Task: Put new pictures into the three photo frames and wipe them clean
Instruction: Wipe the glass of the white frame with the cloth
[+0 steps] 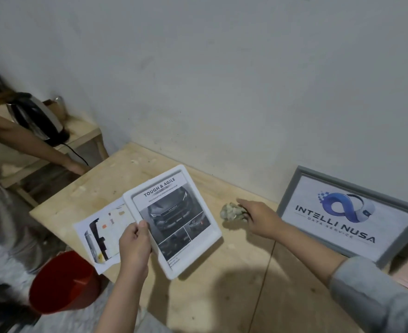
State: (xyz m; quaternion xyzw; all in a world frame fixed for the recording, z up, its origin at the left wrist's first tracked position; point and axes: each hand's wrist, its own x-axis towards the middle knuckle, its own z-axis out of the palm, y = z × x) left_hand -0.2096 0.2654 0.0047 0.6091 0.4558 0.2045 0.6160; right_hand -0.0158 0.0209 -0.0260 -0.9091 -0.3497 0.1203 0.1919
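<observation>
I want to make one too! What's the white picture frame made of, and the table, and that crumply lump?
White frame: probably plastic, smooth with rounded corners. Table: bare plywood, pale with visible grain and a seam. Lump: looks like a wadded cloth or tissue, wrinkled and soft; too blurry to be sure.

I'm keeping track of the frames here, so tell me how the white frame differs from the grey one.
The white frame is held by the left hand in portrait, tilted over the wooden table; the grey frame leans on the wall in landscape, untouched. The white frame shows a car advert headed TOUGH & AGILE; the grey frame shows a blue logo reading INTELLI NUSA. The white frame's corners are rounded, the grey frame's look square. Both already hold a printed picture.
</observation>
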